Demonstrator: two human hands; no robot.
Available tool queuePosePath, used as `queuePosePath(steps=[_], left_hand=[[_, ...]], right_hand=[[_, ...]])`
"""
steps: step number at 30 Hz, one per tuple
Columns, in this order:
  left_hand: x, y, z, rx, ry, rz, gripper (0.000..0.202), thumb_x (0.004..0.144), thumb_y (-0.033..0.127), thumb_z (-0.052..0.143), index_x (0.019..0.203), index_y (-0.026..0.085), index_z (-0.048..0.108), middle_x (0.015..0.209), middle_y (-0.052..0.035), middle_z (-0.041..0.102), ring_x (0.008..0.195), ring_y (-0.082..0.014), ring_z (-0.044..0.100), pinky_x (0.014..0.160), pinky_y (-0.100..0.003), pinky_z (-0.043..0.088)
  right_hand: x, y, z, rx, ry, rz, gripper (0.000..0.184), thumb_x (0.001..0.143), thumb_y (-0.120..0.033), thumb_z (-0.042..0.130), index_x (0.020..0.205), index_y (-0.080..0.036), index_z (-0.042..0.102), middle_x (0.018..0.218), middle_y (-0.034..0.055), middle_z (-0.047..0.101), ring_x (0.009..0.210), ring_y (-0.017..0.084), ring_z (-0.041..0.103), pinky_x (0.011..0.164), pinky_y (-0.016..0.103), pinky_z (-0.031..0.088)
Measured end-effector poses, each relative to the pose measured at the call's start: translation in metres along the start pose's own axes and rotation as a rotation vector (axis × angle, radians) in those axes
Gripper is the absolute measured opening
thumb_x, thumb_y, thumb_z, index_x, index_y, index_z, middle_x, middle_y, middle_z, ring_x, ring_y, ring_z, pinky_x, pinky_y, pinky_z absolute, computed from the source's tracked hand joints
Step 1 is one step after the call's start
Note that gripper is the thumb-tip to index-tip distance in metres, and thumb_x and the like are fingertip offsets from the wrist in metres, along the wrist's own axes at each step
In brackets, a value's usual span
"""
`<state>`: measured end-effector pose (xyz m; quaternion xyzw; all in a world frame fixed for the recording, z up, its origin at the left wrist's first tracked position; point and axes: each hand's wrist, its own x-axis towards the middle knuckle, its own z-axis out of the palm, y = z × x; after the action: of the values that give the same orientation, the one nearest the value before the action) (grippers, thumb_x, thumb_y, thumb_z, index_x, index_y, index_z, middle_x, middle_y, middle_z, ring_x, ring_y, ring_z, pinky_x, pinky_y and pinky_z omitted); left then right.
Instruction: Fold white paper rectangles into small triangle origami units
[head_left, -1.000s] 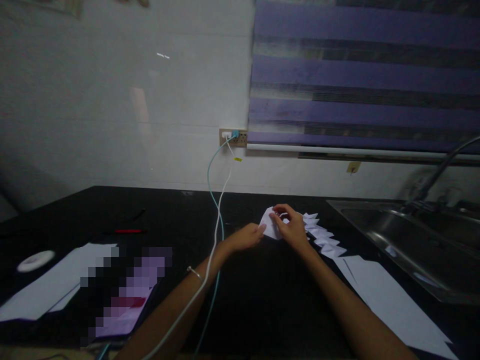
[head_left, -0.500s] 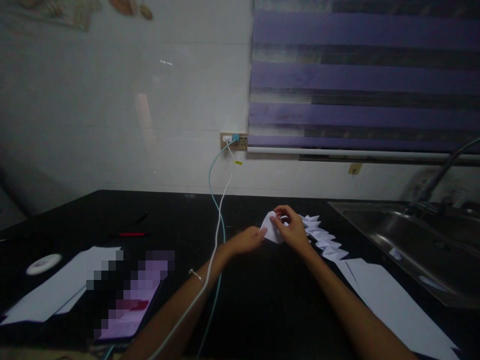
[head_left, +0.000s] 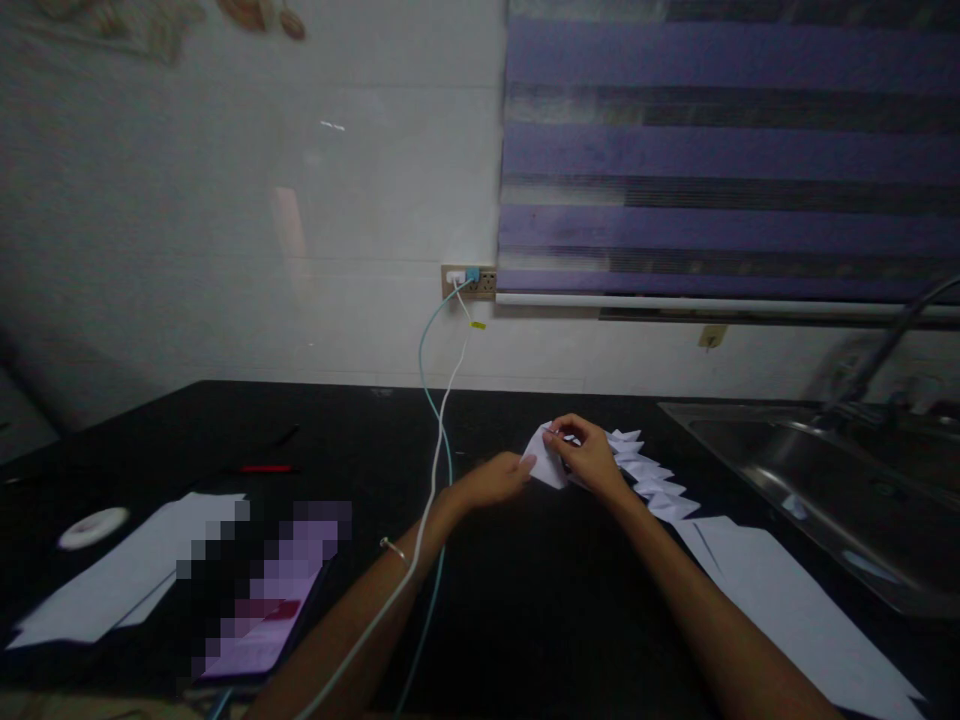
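A small folded piece of white paper [head_left: 547,468] is held up between both hands above the dark countertop. My left hand [head_left: 499,478] grips its left edge, thumb on the near face. My right hand [head_left: 585,455] pinches the upper right part with thumb and index finger. Just behind and right of that hand, several folded white paper pieces [head_left: 654,480] stand in a row; the hand hides the far end of the row. A stack of white paper sheets [head_left: 795,600] lies nearer me on the right, touching the row's near end.
On the left lie more white sheets [head_left: 112,580], a white tape-like ring [head_left: 93,528], a red pen-like object [head_left: 266,469] and a partly blurred tablet-like device [head_left: 259,640]. White and teal cables [head_left: 433,450] run from the wall socket [head_left: 484,284] across my left forearm. A metal sink [head_left: 757,470] is at right.
My right thumb and fingers have shifted slightly on the folded paper. Both hands keep hold of it in nearly the same place, and the view has moved very slightly.
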<state>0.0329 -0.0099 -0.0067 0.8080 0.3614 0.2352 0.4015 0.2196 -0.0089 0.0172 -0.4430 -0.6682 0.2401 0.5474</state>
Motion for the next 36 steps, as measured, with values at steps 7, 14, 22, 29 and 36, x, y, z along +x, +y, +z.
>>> queuePosePath(steps=[7,14,22,29,36], left_hand=[[0.000,0.002,0.000,0.025,0.028,0.038,0.062,0.089,0.062,0.021,0.065,0.013,0.052,0.055,0.0001,0.046,0.050,-0.0102,0.040,0.050,-0.023,0.031],[0.001,0.001,0.002,0.070,0.051,0.089,0.059,0.091,0.058,0.024,0.070,0.012,0.056,0.062,-0.0015,0.052,0.054,-0.0109,0.043,0.051,-0.023,0.032],[0.004,-0.002,0.004,0.158,0.112,0.069,0.059,0.092,0.054,0.024,0.074,0.011,0.060,0.068,-0.0045,0.059,0.060,-0.0140,0.050,0.054,-0.023,0.034],[0.005,-0.003,0.004,0.157,0.203,0.061,0.058,0.093,0.052,0.024,0.079,0.010,0.063,0.074,-0.0079,0.064,0.067,-0.0168,0.055,0.061,-0.025,0.039],[0.003,0.001,0.000,0.064,0.264,0.062,0.057,0.093,0.053,0.024,0.078,0.011,0.060,0.072,-0.0054,0.061,0.067,-0.0158,0.053,0.061,-0.025,0.038]], right_hand=[[0.003,0.006,-0.006,-0.013,-0.052,0.045,0.031,0.072,-0.047,0.065,0.082,-0.018,0.067,0.075,0.0031,0.063,0.065,0.016,0.055,0.054,0.026,0.043],[0.004,0.005,-0.009,-0.082,-0.090,0.016,0.030,0.074,-0.047,0.064,0.079,-0.017,0.066,0.065,-0.0004,0.057,0.060,0.014,0.051,0.055,0.026,0.039],[-0.002,-0.011,-0.007,-0.205,-0.003,-0.168,0.022,0.083,-0.038,0.054,0.077,-0.019,0.062,0.075,0.0035,0.058,0.071,0.018,0.055,0.061,0.028,0.044],[-0.007,-0.018,-0.002,-0.319,-0.008,-0.309,0.014,0.084,-0.030,0.054,0.089,-0.020,0.062,0.084,0.0056,0.061,0.077,0.020,0.057,0.071,0.033,0.045],[-0.004,-0.007,-0.002,-0.131,-0.184,-0.101,0.028,0.077,-0.033,0.063,0.101,-0.019,0.062,0.086,0.0037,0.066,0.076,0.018,0.060,0.067,0.030,0.047]])
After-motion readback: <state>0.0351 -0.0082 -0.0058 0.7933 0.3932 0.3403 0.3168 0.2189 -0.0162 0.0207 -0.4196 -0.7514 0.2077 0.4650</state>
